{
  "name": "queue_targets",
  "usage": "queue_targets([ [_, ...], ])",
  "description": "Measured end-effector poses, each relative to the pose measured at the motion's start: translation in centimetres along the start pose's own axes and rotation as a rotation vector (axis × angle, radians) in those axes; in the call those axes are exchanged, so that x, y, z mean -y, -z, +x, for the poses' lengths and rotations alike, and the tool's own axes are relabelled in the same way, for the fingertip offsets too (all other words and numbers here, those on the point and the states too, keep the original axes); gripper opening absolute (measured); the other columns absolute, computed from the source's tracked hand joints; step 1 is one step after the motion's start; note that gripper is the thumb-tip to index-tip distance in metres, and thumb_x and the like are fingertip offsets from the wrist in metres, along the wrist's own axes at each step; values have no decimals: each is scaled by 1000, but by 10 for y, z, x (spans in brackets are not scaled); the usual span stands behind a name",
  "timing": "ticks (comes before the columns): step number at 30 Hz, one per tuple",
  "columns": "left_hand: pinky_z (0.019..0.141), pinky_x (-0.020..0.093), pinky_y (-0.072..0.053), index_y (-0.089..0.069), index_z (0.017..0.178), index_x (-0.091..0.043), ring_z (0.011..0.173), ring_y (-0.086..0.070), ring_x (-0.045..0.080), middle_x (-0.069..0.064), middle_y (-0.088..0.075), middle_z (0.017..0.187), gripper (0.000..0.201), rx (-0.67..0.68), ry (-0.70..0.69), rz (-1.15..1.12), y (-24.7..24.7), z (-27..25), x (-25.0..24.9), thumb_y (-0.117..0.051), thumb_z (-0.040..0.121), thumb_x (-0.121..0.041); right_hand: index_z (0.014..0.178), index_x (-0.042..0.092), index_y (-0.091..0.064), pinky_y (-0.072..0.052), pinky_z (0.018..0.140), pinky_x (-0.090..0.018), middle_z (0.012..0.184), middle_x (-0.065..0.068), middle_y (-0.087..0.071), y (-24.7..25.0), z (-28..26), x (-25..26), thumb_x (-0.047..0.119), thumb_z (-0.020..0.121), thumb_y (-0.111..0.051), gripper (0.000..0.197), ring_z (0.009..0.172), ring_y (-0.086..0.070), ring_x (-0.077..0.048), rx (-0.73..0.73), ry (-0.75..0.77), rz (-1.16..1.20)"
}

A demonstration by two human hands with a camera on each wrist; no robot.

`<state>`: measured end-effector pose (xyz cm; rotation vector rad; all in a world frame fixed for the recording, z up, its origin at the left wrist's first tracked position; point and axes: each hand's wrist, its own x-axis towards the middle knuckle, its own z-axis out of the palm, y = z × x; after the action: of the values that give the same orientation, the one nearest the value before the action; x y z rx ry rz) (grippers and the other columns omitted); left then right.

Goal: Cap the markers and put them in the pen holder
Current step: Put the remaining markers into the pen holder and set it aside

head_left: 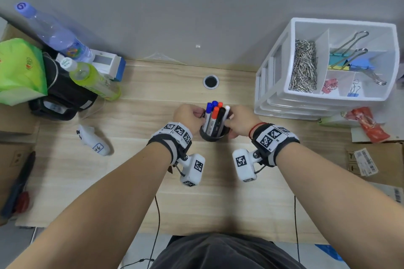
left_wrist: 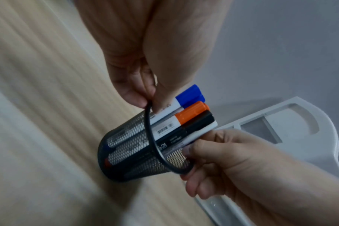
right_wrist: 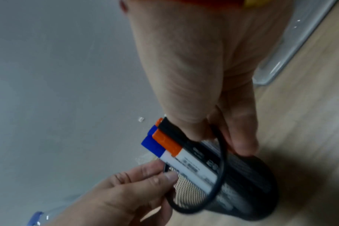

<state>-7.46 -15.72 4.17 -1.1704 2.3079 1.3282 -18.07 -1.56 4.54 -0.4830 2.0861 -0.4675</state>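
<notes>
A black mesh pen holder [head_left: 213, 135] stands upright in the middle of the wooden table. Inside it stand several capped markers [head_left: 215, 116]: blue, orange-red, black and white tops. My left hand [head_left: 200, 114] pinches the holder's rim on its left side, and my right hand [head_left: 229, 121] grips the rim on the right. In the left wrist view, the left hand [left_wrist: 147, 100] nips the rim of the holder [left_wrist: 135, 152] beside a blue cap [left_wrist: 190, 96]. In the right wrist view, the right hand [right_wrist: 217, 137] clasps the holder [right_wrist: 242, 191] next to the black marker [right_wrist: 172, 130].
A white drawer organiser [head_left: 269, 85] with paper clips and binder clips stands at the back right. Two bottles [head_left: 54, 33], a black bag [head_left: 63, 94] and a green pack crowd the back left. A white device [head_left: 94, 140] lies left of the holder. A cable hole [head_left: 211, 82] sits behind it.
</notes>
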Motion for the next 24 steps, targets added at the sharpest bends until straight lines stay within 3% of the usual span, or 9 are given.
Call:
queue_targets([
  [2,87,19,-46,-69,117,-14,93,-66,11,2,-73,109,38,-20,12,-110,3,17,-17,-73,79,-12,96,4,-62,-62,68,-38,67,-11,-73,13,9,2,11,95,-51,12,56,-73,-22,-117,16,-6],
  [5,98,32,-52,-62,127,-12,100,-68,15,3,-70,117,51,11,10,-212,5,42,-42,-75,78,-10,92,7,-61,-56,56,-22,64,-8,-69,34,23,4,9,96,-50,11,58,-71,-23,-271,19,4],
  [9,101,37,-50,-55,132,-7,110,-65,20,9,-65,126,58,54,-33,-245,0,72,-70,-73,77,-1,96,9,-62,-61,69,-43,81,-11,-72,46,50,0,11,98,-48,14,66,-71,-29,-376,-6,159],
  [10,102,37,-50,-54,133,-6,111,-64,20,9,-64,128,59,64,-39,-257,-1,78,-75,-73,77,0,97,10,-63,-60,73,-43,84,-11,-72,48,55,0,12,98,-47,15,69,-70,-29,-409,1,182],
  [13,102,40,-50,-54,134,-9,113,-64,20,5,-64,127,61,86,-48,-263,-6,95,-82,-73,77,0,111,8,-62,-48,79,-29,94,-8,-68,52,66,0,9,98,-46,21,81,-60,-24,-480,19,167],
  [17,101,42,-51,-53,136,-12,114,-64,20,3,-64,127,62,105,-64,-304,-12,109,-85,-70,78,3,116,13,-60,-54,81,-40,101,-13,-71,53,78,1,17,96,-47,24,90,-65,-35,-578,-2,120],
  [21,101,43,-51,-52,137,-14,116,-62,20,3,-64,129,62,87,-71,-341,-15,116,-81,-69,79,2,116,15,-59,-53,86,-45,105,-12,-69,44,92,0,24,88,-40,35,96,-64,-34,-621,-6,179],
  [24,98,44,-53,-52,137,-15,114,-63,20,3,-64,129,63,81,-71,-369,-16,116,-78,-69,79,1,119,11,-58,-52,87,-43,110,-14,-67,41,95,-3,21,91,-41,33,100,-62,-35,-633,-37,154],
])
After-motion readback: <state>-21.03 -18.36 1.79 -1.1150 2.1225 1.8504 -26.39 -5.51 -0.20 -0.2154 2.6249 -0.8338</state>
